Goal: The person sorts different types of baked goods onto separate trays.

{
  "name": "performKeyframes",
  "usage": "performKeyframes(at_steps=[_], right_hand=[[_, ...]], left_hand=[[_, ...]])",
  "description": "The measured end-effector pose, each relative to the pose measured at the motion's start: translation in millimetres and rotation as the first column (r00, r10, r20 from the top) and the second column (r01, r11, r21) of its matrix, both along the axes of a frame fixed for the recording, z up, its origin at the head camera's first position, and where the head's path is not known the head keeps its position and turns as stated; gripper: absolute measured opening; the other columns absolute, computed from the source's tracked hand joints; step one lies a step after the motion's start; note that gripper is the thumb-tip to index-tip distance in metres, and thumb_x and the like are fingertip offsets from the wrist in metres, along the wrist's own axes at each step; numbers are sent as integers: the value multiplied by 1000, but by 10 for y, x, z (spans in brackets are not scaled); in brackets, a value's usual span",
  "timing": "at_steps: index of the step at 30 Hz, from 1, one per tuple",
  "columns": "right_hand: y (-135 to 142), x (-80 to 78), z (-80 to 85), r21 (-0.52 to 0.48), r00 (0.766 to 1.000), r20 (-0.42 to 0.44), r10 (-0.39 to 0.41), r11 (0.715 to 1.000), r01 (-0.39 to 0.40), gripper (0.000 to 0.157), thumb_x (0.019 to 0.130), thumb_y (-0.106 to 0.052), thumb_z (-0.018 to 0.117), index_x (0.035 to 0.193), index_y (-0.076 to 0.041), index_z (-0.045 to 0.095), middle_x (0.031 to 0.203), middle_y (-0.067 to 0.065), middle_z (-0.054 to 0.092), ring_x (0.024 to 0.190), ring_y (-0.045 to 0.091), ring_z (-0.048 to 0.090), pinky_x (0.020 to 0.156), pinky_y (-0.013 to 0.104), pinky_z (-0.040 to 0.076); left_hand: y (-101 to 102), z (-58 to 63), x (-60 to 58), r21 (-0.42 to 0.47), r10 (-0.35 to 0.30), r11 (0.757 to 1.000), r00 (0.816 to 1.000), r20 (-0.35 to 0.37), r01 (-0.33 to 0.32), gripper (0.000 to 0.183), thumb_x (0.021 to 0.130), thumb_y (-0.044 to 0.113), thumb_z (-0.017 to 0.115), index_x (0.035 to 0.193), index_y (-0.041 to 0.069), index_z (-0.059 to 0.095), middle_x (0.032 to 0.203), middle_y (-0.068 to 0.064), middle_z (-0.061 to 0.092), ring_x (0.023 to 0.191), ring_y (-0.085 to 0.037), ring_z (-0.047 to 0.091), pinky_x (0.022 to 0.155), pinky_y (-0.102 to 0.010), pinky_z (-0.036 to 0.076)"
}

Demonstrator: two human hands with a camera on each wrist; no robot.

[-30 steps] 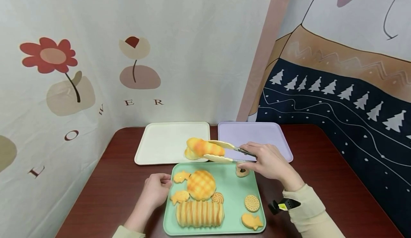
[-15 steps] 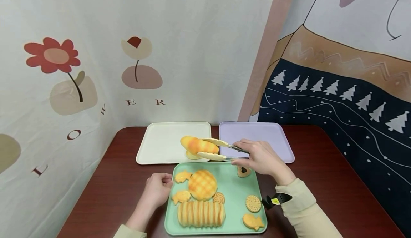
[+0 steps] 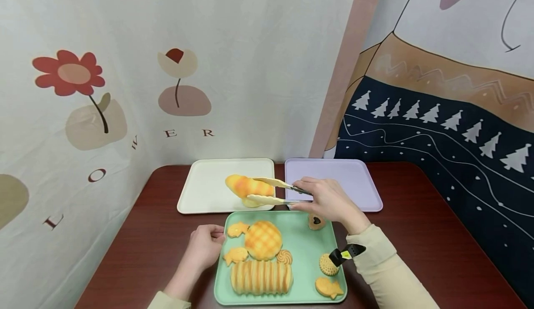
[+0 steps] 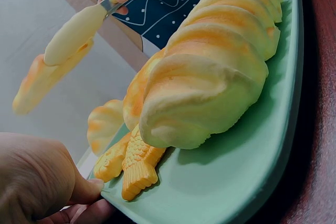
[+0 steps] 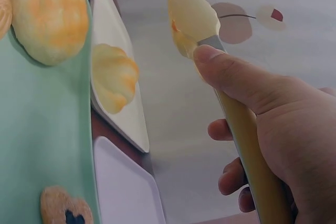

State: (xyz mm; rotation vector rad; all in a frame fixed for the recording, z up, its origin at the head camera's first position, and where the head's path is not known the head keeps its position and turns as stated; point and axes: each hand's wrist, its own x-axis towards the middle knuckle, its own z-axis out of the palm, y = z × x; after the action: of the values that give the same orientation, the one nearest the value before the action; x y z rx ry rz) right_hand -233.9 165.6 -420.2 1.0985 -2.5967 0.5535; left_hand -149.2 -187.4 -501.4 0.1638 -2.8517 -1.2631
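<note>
My right hand (image 3: 329,198) grips a pair of tongs (image 3: 267,200) with cream-coloured tips and metal arms. Between the tips is a long, ridged, croissant-like bread (image 3: 239,186), raised above the white tray (image 3: 200,186). Another pale-yellow bread (image 5: 113,80) lies on that tray, partly hidden in the head view. My left hand (image 3: 204,246) pinches the left rim of the green tray (image 3: 306,249). That tray bears a round checked bun (image 3: 263,239), a ridged loaf (image 3: 261,277), two fish-shaped biscuits (image 4: 140,163) and a small swirl cookie (image 3: 284,257) beside the loaf.
A purple tray (image 3: 346,177) stands at the back right, beside the white one. On the green tray's right side lie a heart cookie (image 3: 316,222), a round biscuit (image 3: 327,265) and another fish biscuit (image 3: 328,287). A printed curtain (image 3: 258,68) hangs behind the dark table (image 3: 129,249).
The right hand has carried the tongs and the bread leftward, farther over the white tray. The left hand has stayed at the green tray's rim.
</note>
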Motion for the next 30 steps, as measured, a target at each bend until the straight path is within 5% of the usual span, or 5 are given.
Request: performKeyframes(at_steps=[12, 21, 30], right_hand=[[-195, -64, -31, 32, 1000, -1, 22, 999, -22, 57, 91, -57, 78, 131, -16, 74, 110, -8, 71, 57, -2, 48, 61, 29, 49], [-370, -128, -51, 60, 1000, 3, 15, 998, -15, 59, 92, -60, 75, 133, -17, 73, 123, -4, 73, 74, 8, 67, 74, 35, 57], [-570, -201, -87, 90, 999, -6, 36, 995, -35, 55, 92, -56, 77, 129, -16, 75, 107, -6, 70, 67, 8, 59, 66, 34, 53]], left_hand=[[18, -4, -1, 8, 0, 1000, 1000, -3, 0, 13, 94, 3, 72, 104, 0, 79, 85, 1, 71, 83, -17, 67, 75, -38, 57], [17, -9, 1, 8, 2, 1000, 1000, 0, -2, 13, 94, 2, 72, 104, 0, 79, 85, 1, 71, 83, -16, 67, 75, -38, 57], [9, 8, 11, 14, 5, 1000, 1000, -2, -5, 14, 94, 2, 71, 104, 0, 79, 85, 1, 72, 83, -16, 68, 76, -38, 57]])
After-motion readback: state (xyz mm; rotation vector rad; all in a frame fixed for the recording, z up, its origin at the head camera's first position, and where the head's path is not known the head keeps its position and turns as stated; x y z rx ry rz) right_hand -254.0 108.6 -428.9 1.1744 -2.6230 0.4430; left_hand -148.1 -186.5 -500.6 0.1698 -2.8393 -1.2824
